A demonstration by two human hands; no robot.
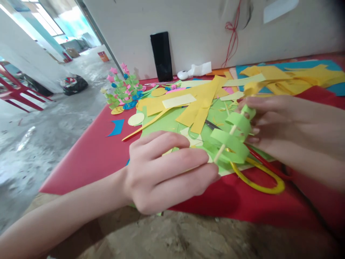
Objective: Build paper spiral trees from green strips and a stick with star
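A thin pale stick with light green paper loops along it is held up at a slant. My left hand is closed round its lower end, the fingertips partly hidden. At the upper end my right hand pinches the green paper top. A small yellow paper piece shows at its fingertips; whether it is attached to the stick I cannot tell. Scissors with a yellow handle lie below the stick, their dark blade partly covered by paper.
Yellow paper strips and light green sheets cover a red tabletop. A paper flower arrangement stands back left. A black phone leans on the wall, beside a white earphone case. A blue paper scrap lies left.
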